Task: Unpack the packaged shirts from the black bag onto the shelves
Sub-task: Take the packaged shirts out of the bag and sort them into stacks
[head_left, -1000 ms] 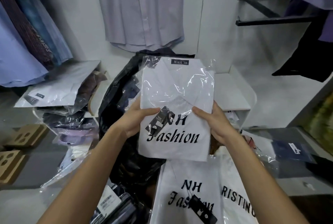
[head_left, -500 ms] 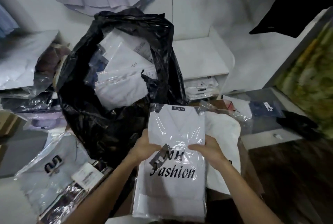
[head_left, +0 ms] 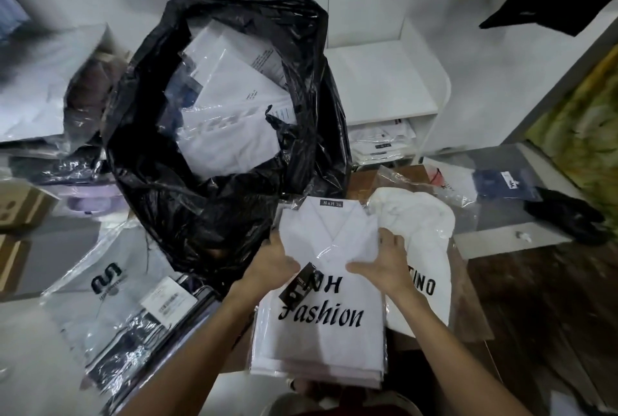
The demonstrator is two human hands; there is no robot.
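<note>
Both hands, left [head_left: 272,262] and right [head_left: 388,263], grip a bagged shirt [head_left: 329,298] printed "NH Fashion", collar label "N&H 2XL". It sits just in front of the black bag [head_left: 207,201].

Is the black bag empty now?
No. The black bag gapes open with several white packaged shirts still lying inside, while both hands hold the NH Fashion shirt in front of it.

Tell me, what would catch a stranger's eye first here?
Probably the big black bag in the middle, gaping open with packaged white shirts inside. Just in front, the left hand and right hand grip a wrapped white shirt printed "NH Fashion" atop a small stack.
</note>
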